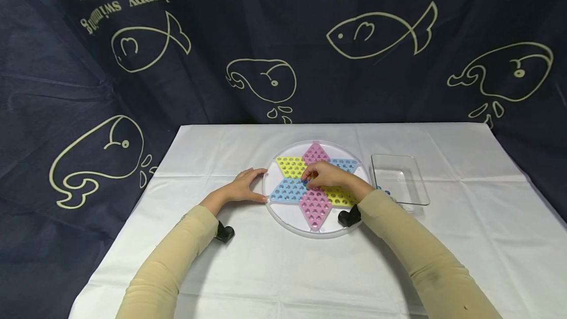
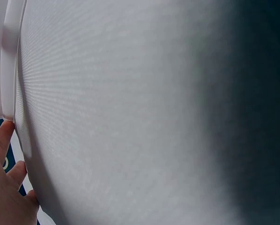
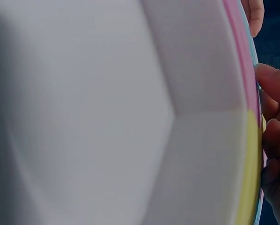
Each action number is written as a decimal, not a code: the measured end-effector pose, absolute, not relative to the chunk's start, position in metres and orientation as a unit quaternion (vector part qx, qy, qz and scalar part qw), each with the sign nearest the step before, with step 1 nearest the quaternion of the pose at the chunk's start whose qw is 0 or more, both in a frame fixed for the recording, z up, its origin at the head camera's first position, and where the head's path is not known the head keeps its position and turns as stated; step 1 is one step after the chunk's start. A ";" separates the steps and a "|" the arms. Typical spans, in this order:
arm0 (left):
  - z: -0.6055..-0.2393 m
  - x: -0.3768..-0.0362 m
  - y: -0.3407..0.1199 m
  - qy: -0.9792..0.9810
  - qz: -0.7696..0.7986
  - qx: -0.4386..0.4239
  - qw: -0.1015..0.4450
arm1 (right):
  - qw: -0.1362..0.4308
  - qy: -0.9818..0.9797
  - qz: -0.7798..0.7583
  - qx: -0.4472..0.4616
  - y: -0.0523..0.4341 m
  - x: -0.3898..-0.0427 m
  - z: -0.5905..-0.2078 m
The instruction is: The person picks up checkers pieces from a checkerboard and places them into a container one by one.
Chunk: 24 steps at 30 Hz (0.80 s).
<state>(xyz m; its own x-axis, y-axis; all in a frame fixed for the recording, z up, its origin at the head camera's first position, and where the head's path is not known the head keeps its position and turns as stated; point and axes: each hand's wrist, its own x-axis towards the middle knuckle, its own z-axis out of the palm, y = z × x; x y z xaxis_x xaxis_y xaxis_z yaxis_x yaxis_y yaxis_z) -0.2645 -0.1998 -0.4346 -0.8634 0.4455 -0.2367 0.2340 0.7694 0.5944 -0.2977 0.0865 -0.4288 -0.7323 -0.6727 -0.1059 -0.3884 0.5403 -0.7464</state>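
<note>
A round white Chinese checkers board (image 1: 283, 215) lies on the table, its star of pink, yellow and blue points full of small holes. Over the middle of the star, my right hand (image 1: 328, 175) pinches a blue marble (image 1: 305, 182) between thumb and fingertips, low at the holes. In the right wrist view its thumb (image 3: 273, 84) and curled fingers are right at the board's surface; the marble is hidden there. My left hand (image 1: 241, 188) is spread at the board's left edge, thumb and forefinger touching the rim (image 2: 8, 70).
Right of the board stands a clear rectangular box (image 1: 400, 176) with a few blue marbles (image 1: 386, 192) at its near left corner, partly behind my right sleeve. A white cloth (image 1: 248, 270) covers the table. A dark curtain with fish drawings (image 1: 266, 23) hangs behind.
</note>
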 end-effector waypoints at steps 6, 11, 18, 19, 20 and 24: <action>-0.434 -0.264 -0.200 0.923 0.282 0.181 0.187 | 0.197 0.860 -0.365 -0.299 0.087 -0.298 -0.426; -0.433 -0.264 -0.200 0.924 0.281 0.180 0.187 | 0.199 0.862 -0.366 -0.290 0.087 -0.298 -0.424; -0.434 -0.264 -0.200 0.923 0.285 0.178 0.189 | 0.204 0.864 -0.372 -0.270 0.087 -0.298 -0.424; -0.434 -0.264 -0.200 0.923 0.285 0.178 0.188 | 0.204 0.863 -0.375 -0.270 0.087 -0.299 -0.424; -0.435 -0.264 -0.200 0.923 0.285 0.178 0.188 | 0.206 0.862 -0.378 -0.269 0.088 -0.299 -0.423; -0.434 -0.264 -0.200 0.922 0.286 0.179 0.189 | 0.202 0.858 -0.385 -0.274 0.092 -0.299 -0.421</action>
<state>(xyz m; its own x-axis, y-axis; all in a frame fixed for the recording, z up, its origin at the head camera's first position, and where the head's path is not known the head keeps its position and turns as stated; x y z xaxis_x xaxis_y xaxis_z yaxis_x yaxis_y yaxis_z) -0.2641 -0.2003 -0.4344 -0.8646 0.4377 -0.2466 0.2212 0.7723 0.5955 -0.2987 0.0918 -0.4207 -0.7688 -0.6249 -0.1359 -0.3142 0.5543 -0.7707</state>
